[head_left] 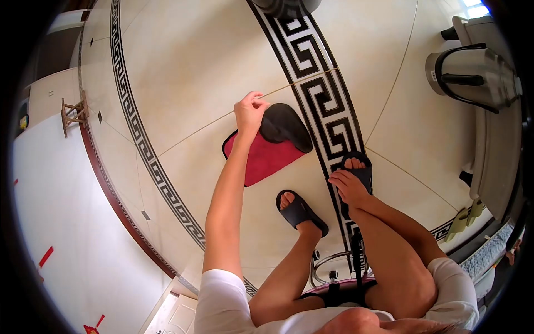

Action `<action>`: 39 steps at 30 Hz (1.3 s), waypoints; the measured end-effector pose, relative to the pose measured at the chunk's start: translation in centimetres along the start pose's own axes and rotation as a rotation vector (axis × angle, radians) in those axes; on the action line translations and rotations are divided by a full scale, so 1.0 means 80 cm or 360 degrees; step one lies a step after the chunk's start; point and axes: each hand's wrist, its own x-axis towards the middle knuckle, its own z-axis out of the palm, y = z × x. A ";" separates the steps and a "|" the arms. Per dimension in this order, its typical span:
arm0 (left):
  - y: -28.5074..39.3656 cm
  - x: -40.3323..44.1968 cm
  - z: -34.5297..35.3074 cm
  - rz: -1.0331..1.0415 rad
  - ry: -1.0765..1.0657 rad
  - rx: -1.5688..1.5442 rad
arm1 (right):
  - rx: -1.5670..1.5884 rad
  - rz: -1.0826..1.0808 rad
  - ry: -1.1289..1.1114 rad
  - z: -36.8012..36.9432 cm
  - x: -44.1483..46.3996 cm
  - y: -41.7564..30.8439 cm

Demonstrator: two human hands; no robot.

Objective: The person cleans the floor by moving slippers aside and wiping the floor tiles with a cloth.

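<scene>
Basically, dark rounded item (286,128), possibly footwear, lies just right of the left fingers, its near end next to them; contact can't be told. Red mat (264,164) sits under it, dark-edged, spreading from below the left fingers back toward the body. Left hand (249,115) reaches forward on a stretched arm, fingers curled in and bunched toward the thumb; can't tell if anything small is pinched there. Right hand (349,186) is over the right lower leg, fingers extended, loose, gripping nothing visible. Right sandal (364,177), black, is on the foot just beyond the right fingers; left sandal (303,211), also worn, is left of them and nearer the body. Patterned band (325,94), black and white, runs across the tiled floor (194,72) to the right of the left fingers and passes near the right ones. Farther out: steel kettle (473,75) with black handle, well right and ahead of the right fingers; green slippers (464,222), well right and nearer the body; wooden stool (75,114), far left of the left fingers.
</scene>
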 end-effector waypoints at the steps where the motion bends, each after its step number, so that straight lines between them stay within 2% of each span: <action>1: -0.005 0.004 0.006 0.0005 -0.0013 0.0054 | -0.0006 -0.0003 0.0009 0.000 -0.001 0.000; 5: -0.029 0.010 0.029 0.0097 0.0052 0.0127 | -0.0036 -0.0009 0.0020 0.000 -0.002 -0.002; 9: -0.038 0.005 0.033 0.0342 0.0111 0.0190 | -0.0016 0.0002 0.0022 0.000 -0.001 -0.002; 12: -0.035 -0.009 0.042 0.0182 0.0216 0.0050 | -0.0029 -0.0011 0.0005 0.000 -0.002 -0.001; 18: -0.037 -0.014 0.050 0.0220 0.0166 0.0211 | 0.0012 0.0003 0.0027 0.006 -0.004 0.002; 21: -0.042 -0.015 0.056 0.0373 0.0223 0.0350 | 0.0044 0.0017 0.0028 0.004 -0.003 0.002; 24: -0.050 -0.015 0.059 0.0344 0.0280 0.0277 | 0.0016 0.0000 0.0018 0.000 -0.002 0.001; 27: -0.059 -0.011 0.058 0.0100 0.0548 -0.0024 | 0.0011 -0.0004 0.0024 -0.001 -0.003 0.000; 30: -0.056 -0.013 0.049 -0.0198 0.0432 -0.0305 | 0.0012 0.0002 0.0031 -0.001 -0.004 0.001; 31: -0.053 -0.015 0.048 -0.0143 0.0444 -0.0391 | 0.0011 0.0008 0.0032 0.000 -0.004 0.000; 34: -0.046 -0.028 0.034 -0.0006 0.0175 -0.0080 | -0.0006 -0.0001 0.0033 0.000 -0.003 0.001; 39: -0.025 -0.066 0.048 0.0323 0.0080 0.0576 | -0.0043 -0.0019 0.0013 -0.004 -0.002 -0.001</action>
